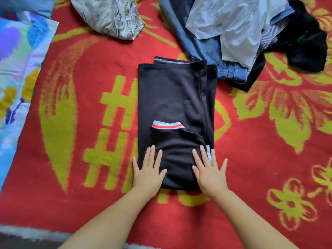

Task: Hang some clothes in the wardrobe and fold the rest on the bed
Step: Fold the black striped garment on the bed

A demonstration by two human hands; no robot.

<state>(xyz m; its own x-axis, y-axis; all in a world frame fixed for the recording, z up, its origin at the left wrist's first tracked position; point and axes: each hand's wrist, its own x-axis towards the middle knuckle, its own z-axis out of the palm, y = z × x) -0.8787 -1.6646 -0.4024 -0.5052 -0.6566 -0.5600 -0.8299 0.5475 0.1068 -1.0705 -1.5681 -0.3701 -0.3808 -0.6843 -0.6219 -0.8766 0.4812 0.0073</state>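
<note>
A black garment (172,97) lies folded into a long strip in the middle of the bed, with a white and red striped cuff (168,125) showing on top. My left hand (148,170) presses flat on its near left corner, fingers straight. My right hand (209,170) lies flat on its near right corner, fingers spread. Both hands rest on the cloth without gripping it.
The bed carries a red blanket with yellow patterns (89,87). A heap of clothes sits at the back right: jeans (212,51), a white garment (233,20), dark items (305,47). A patterned grey garment (109,17) lies at the back. A colourful quilt (19,65) lies on the left.
</note>
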